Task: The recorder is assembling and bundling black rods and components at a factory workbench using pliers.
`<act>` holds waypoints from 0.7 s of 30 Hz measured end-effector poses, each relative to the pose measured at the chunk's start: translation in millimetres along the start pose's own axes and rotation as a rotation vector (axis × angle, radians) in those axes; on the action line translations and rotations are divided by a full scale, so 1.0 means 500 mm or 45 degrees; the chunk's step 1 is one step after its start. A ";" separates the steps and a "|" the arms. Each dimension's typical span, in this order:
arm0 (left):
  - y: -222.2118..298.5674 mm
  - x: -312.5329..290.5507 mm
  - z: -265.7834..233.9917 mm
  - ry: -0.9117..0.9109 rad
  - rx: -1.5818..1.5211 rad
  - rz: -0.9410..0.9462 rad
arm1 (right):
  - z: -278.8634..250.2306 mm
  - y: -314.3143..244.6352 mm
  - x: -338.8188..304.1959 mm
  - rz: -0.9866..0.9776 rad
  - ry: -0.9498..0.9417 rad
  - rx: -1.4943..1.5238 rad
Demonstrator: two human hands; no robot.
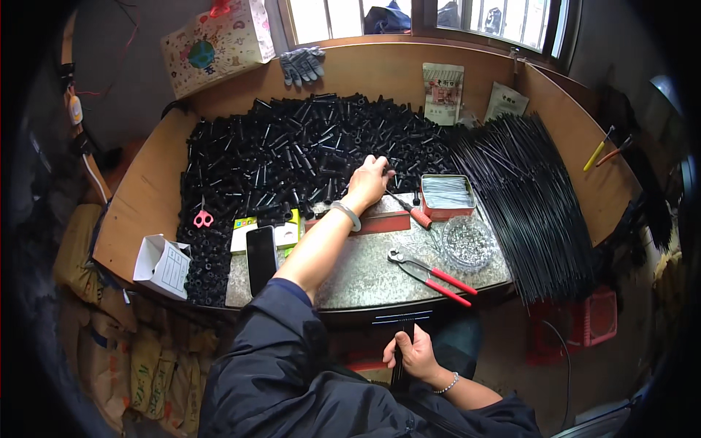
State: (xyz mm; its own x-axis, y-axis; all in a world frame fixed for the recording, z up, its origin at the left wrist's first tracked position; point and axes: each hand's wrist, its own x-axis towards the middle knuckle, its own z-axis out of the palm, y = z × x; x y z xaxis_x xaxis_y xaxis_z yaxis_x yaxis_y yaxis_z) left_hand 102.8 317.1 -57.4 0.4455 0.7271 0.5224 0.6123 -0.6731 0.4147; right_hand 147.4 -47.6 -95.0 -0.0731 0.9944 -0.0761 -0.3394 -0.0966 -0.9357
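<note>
My left hand (369,181) reaches forward over the near edge of a big heap of short black tubular parts (292,146). Its fingers are curled together at the heap, and what they pinch is hidden. Close to my body, below the bench edge, my right hand (418,356) is closed around a bunch of thin black cables (398,374), their ends poking up past the thumb. Just right of the left hand lies a red-handled screwdriver-like tool (419,217). Pliers with red handles (431,277) rest on the metal work plate (350,281).
A tin of thin pale rods (447,193) and a clear round dish of small metal pieces (467,243) stand right of the plate. Many long black cables (529,212) lie farther right. A phone (261,259), pink scissors (203,217) and a white box (162,266) are left.
</note>
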 end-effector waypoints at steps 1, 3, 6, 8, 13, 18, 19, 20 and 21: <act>-0.003 -0.012 -0.015 0.133 -0.121 0.012 | 0.003 0.001 -0.004 -0.010 -0.016 0.010; 0.039 -0.046 -0.062 -0.051 -0.765 -0.381 | 0.009 -0.008 -0.015 -0.033 -0.010 -0.077; 0.115 -0.150 -0.146 -0.241 -1.531 -0.596 | 0.016 -0.017 -0.024 -0.057 0.032 -0.129; 0.154 -0.240 -0.216 -0.296 -1.715 -0.686 | 0.022 -0.019 -0.026 -0.098 0.017 -0.176; 0.154 -0.464 -0.278 -0.407 -1.921 -0.830 | 0.040 -0.016 -0.030 -0.101 0.002 -0.160; 0.185 -0.567 -0.302 -0.352 -2.212 -0.929 | 0.057 -0.003 -0.034 -0.080 -0.057 -0.086; 0.190 -0.577 -0.303 -0.347 -2.218 -0.940 | 0.061 -0.003 -0.037 -0.073 -0.068 -0.057; 0.197 -0.586 -0.306 -0.366 -2.228 -0.936 | 0.065 -0.002 -0.040 -0.062 -0.070 -0.059; 0.204 -0.593 -0.307 -0.386 -2.237 -0.929 | 0.069 -0.002 -0.042 -0.060 -0.077 -0.046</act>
State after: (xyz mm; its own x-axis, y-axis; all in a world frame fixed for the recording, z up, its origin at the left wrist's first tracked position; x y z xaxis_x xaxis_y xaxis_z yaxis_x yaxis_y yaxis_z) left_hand -67.2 12.4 -55.6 0.6459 0.7540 -0.1200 -0.4545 0.5060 0.7331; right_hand 116.9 -69.9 -80.4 -0.1149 0.9933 -0.0116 -0.3101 -0.0469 -0.9495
